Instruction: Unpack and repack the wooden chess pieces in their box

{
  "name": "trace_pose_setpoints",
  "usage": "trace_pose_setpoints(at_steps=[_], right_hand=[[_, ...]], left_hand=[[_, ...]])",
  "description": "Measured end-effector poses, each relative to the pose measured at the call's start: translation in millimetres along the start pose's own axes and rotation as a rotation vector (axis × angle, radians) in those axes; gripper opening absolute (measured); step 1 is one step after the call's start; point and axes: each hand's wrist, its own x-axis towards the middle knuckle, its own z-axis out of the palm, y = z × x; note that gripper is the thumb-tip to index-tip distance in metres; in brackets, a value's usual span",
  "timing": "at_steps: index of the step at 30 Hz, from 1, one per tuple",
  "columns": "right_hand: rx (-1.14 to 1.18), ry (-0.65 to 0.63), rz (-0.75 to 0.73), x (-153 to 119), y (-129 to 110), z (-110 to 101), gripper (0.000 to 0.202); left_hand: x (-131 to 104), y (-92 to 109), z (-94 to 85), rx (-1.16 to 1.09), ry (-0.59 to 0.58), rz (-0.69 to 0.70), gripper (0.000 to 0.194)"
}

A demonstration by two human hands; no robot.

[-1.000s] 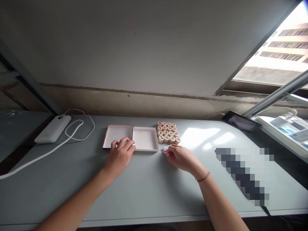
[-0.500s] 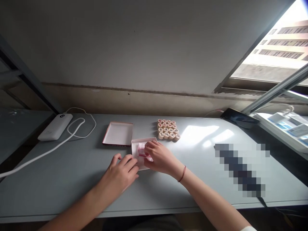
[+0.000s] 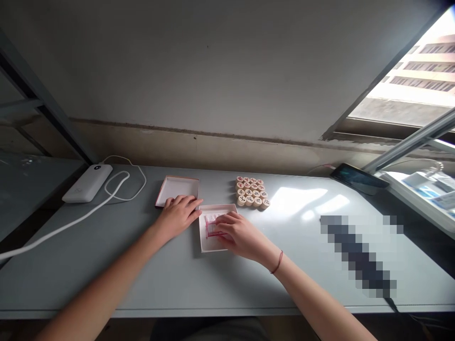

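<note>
My right hand reaches into a shallow white-lined box. Its fingers are curled onto a small folded clear plastic bag with red edging, which lies inside; the fingertips are partly hidden. To the left, my left hand is at the near edge of the matching box lid, which lies with its white inside up. The fingers of that hand are stretched out and hold nothing, and they cover the lid's near right part.
Several round wooden Chinese chess pieces stand stacked in a block behind the box. At left lies a white power bank with a cable. A phone rests at the back right. A pixelated dark strip is at right.
My left hand has moved up and away from the box to the lid's near edge. My right hand stays at the plastic bag, which now lies flatter with more of its red edging showing.
</note>
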Motion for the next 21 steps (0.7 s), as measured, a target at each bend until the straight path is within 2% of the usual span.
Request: trace_pose_setpoints(at_steps=[5, 8, 10, 13, 16, 18, 21], right_hand=[[0.007, -0.016, 0.033, -4.8, -8.9, -1.4, 0.019], [0.057, 0.000, 0.036, -5.7, -8.0, -9.0, 0.015], [0.092, 0.066, 0.064, -1.2, 1.0, -19.3, 0.016], [0.031, 0.177, 0.255, 17.6, 27.9, -37.3, 0.022], [-0.120, 0.199, 0.486, 46.5, 61.4, -47.6, 0.028], [-0.191, 0.163, 0.622, 65.4, 79.6, -48.3, 0.033], [-0.264, 0.028, 0.749, 85.8, 95.6, -44.6, 0.033]], left_hand=[[6.0, 6.8, -7.5, 0.067, 0.117, 0.049, 0.026], [10.3, 18.2, -8.7, 0.030, 0.072, 0.053, 0.026], [10.6, 26.6, -9.2, 0.016, 0.056, 0.035, 0.025], [6.8, 38.7, -10.4, 0.065, 0.091, 0.011, 0.022], [1.7, 45.9, -8.9, 0.106, 0.135, -0.003, 0.021], [-0.8, 46.2, -6.0, 0.105, 0.153, -0.029, 0.021], [-3.1, 43.0, -2.1, 0.106, 0.184, -0.086, 0.025]])
